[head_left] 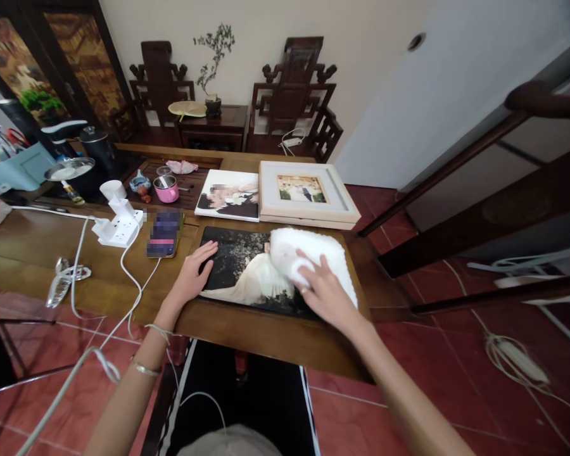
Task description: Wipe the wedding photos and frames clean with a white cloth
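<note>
A dark photo panel (240, 266) showing a pale dress lies flat on the wooden table. My left hand (194, 275) rests on its left edge, fingers stretched out and holding nothing. Over the panel's right part spreads a fluffy white cloth (330, 250). My right hand (325, 288) presses on this cloth, with a bunched bit of it between the fingers. The panel's right end is hidden under the cloth. Just behind the panel are a smaller photo print (230, 195) and a white framed picture (308, 190) on a box.
Left of the panel lie a phone (164, 233), a white power strip (120, 228) with trailing cables and a clear hair claw (65, 282). A pink cup (166, 189) and a black kettle (96, 147) stand farther back. The wooden table (266, 339) ends near my lap.
</note>
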`<state>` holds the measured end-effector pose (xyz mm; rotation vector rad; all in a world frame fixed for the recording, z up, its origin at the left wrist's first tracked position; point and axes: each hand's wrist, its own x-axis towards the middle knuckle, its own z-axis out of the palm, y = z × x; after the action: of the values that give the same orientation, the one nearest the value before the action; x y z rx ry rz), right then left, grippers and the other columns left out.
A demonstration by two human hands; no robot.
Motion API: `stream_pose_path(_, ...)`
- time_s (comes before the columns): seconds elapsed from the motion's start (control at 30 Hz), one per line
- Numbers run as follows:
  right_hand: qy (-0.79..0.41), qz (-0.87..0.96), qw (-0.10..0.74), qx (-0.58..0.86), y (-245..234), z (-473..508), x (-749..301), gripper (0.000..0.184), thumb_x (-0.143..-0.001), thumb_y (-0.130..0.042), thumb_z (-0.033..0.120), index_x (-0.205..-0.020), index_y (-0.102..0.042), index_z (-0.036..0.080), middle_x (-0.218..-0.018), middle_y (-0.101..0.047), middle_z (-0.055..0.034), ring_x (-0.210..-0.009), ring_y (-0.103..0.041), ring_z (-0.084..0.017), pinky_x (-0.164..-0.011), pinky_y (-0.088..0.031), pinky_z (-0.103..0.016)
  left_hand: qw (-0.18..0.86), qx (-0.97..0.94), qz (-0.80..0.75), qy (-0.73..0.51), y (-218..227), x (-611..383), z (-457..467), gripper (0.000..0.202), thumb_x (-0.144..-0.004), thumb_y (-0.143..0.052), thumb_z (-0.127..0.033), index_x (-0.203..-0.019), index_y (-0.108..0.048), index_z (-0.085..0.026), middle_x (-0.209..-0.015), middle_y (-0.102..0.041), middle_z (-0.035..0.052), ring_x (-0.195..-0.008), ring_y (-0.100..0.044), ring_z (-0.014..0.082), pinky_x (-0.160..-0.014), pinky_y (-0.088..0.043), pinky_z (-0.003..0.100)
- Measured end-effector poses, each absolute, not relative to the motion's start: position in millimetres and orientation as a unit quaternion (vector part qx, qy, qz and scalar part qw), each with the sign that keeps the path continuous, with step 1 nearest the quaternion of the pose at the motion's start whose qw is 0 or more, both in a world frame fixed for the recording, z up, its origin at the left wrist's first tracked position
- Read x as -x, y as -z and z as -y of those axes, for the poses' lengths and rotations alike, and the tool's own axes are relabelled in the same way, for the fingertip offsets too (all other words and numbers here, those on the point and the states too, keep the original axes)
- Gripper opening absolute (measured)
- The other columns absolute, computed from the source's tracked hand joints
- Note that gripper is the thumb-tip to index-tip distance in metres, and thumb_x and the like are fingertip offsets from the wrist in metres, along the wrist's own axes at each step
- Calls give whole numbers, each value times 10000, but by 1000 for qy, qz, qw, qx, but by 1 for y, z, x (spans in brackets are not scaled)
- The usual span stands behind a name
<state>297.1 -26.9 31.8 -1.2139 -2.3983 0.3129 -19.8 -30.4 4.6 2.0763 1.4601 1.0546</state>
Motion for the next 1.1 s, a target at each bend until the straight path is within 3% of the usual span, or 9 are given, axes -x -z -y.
stream_pose_path(0.07, -108, 875, 206, 424, -32, 66, -293, 164, -780, -438, 63, -767, -455, 226, -1387, -513, -180, -1380, -322, -383, -1071, -218, -708, 196, -740, -521, -377, -5, 19, 30, 374, -949, -430, -266, -1282, -587, -201, -1391, -549, 98, -1350, -443, 223, -1136, -327, 480)
stream_pose_path(0.13, -116, 906, 190, 361, -34, 102, -290, 220, -755, -417, 6, -772, -462, 221, -1423, -491, -154, -1419, -250, -346, -1100, -169, -704, 196, -740, -522, -377, -4, 19, 30, 387, -950, -428, -273, -1300, -572, -193, -1416, -522, 105, -1358, -432, 226, -1143, -316, 478)
stream_pose_path(0.27, -138, 925, 171, 311, -41, 128, -285, 241, -744, -419, -10, -766, -462, 227, -1426, -495, -139, -1427, -250, -285, -1145, -161, -635, 198, -745, -518, -370, -3, 20, 30, 392, -956, -413, -284, -1308, -566, -203, -1427, -511, 100, -1370, -415, 223, -1149, -303, 478)
stream_pose_path(0.47, -152, 897, 164, 381, -43, 43, -265, 129, -854, -436, 127, -837, -531, 212, -1377, -534, -173, -1369, -371, -308, -1107, -259, -602, 198, -752, -514, -362, -3, 22, 29, 400, -955, -413, -291, -1310, -565, -188, -1427, -509, 112, -1375, -407, 232, -1150, -295, 489)
stream_pose_path(0.6, -145, 888, 177, 399, -41, -26, -235, 183, -872, -387, 132, -921, -554, 187, -1214, -637, -167, -1365, -371, -325, -1075, -209, -670, 197, -752, -516, -359, -3, 23, 29, 404, -956, -408, -287, -1310, -564, -170, -1429, -505, 117, -1375, -406, 228, -1152, -292, 482)
stream_pose_path(0.77, -135, 886, 178, 407, -40, -18, -214, 296, -801, -415, 65, -1039, -579, 130, -1339, -541, -235, -1399, -283, -378, -1041, -134, -746, 193, -750, -519, -362, -2, 23, 28, 408, -954, -407, -285, -1316, -558, -173, -1428, -507, 115, -1371, -412, 223, -1153, -296, 474)
stream_pose_path(0.93, -154, 908, 159, 356, -45, 83, -221, 340, -684, -433, -12, -899, -600, 192, -1436, -495, -96, -1425, -245, -316, -1109, -86, -696, 192, -752, -516, -362, -1, 23, 28, 411, -954, -402, -289, -1315, -558, -166, -1424, -511, 121, -1371, -413, 233, -1150, -301, 483)
stream_pose_path(1.1, -202, 914, 154, 318, -52, 118, -226, 330, -721, -430, 0, -925, -594, 201, -1419, -514, -98, -1425, -260, -273, -1139, -91, -654, 194, -752, -515, -363, -3, 23, 29, 404, -956, -402, -283, -1317, -557, -187, -1428, -509, 107, -1374, -408, 233, -1150, -299, 487)
